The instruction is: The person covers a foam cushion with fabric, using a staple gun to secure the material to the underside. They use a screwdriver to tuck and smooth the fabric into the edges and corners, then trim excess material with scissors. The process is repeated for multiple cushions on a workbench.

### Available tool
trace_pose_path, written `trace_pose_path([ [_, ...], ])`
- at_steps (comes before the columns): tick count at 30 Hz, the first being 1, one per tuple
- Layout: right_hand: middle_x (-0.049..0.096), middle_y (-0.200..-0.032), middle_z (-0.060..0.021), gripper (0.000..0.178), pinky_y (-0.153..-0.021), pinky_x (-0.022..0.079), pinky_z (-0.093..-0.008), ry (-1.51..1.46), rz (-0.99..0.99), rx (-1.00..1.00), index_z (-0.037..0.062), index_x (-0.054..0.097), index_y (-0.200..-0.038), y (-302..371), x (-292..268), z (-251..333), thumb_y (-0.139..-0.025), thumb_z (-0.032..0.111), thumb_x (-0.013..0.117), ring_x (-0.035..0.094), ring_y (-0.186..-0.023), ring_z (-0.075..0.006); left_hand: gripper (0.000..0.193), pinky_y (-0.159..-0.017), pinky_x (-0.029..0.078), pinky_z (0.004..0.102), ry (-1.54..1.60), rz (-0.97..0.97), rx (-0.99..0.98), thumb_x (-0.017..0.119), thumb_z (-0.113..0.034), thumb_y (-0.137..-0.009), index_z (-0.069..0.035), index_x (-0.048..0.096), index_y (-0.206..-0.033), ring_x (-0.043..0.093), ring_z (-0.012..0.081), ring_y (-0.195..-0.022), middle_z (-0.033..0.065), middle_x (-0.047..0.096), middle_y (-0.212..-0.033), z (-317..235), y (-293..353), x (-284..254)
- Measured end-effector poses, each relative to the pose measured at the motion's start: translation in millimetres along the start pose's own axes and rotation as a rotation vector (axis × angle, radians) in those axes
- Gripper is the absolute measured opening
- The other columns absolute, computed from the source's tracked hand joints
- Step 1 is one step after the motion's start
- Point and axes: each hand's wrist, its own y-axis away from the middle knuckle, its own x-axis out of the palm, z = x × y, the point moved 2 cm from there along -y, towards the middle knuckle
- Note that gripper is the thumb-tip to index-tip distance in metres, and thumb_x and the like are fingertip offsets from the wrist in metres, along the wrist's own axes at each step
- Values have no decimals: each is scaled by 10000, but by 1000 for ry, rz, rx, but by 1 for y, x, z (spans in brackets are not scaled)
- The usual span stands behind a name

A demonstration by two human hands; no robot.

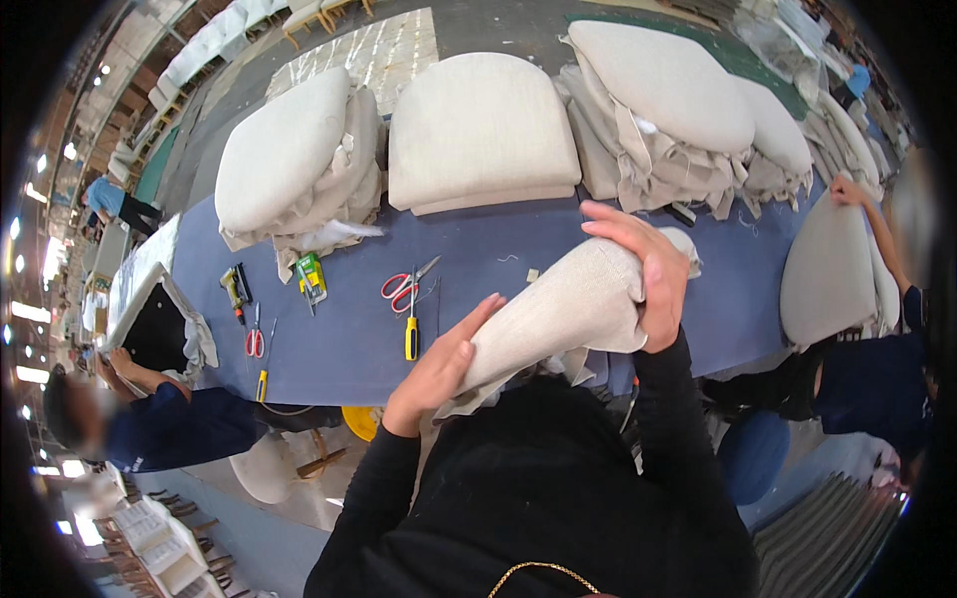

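Left hand (441,371) and right hand (653,274), both spread, brace a cushion (558,307) between them, probably soft and light, best held by opposite edges

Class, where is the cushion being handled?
In the head view, the beige cushion is just right of centre, between the left hand and right hand, at the near edge of the blue table.

Blue worktable (344,349): grey flr (488,25) beyond it, pale chairs (204,47) past its far L end, bright lts (31,312) off its L, blue stool (755,456) nr its R end.
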Motion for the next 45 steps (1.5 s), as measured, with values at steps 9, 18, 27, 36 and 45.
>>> trace_pose_path([
  [9,803,-1025,-207,375,-808,583,-446,-37,30,-131,-41,790,-1022,4,38,34,-945,187,502,763,-842,-379,784,-1250,362,480,-348,-112,378,485,-373,-1122,21,153,-1713,376,518,-1552,323,281,-1728,-83,-38,15],
  [18,731,-1351,-211,511,-912,591,-466,-73,142,-218,6,754,-1224,8,50,38,-761,218,709,759,-1018,-391,840,-1220,398,488,243,-29,242,566,-373,-1107,11,147,-1725,460,396,-1530,329,402,-1672,-121,-75,-5],
  [27,792,-1218,-129,443,-987,581,-467,-229,159,-340,73,777,-1099,9,72,19,-662,49,710,750,-1164,-344,778,-1289,279,528,311,167,470,736,-442,-894,43,610,-1488,423,418,-1560,290,527,-1595,-57,-67,-56],
  [36,798,-1231,-57,485,-897,590,-395,-32,165,-375,124,801,-1217,-17,114,20,-789,339,874,755,-1133,-252,952,-1254,358,482,311,-109,224,630,-671,-968,62,481,-1557,512,385,-1484,278,521,-1586,-59,-51,-63],
  [45,825,-934,-98,199,-701,603,-341,-106,-25,-325,42,816,-978,-18,142,11,-802,134,812,799,-816,-256,752,-1154,438,429,178,-162,150,570,-578,-1042,50,591,-1457,597,321,-1363,197,638,-1440,-62,-36,-80],
])
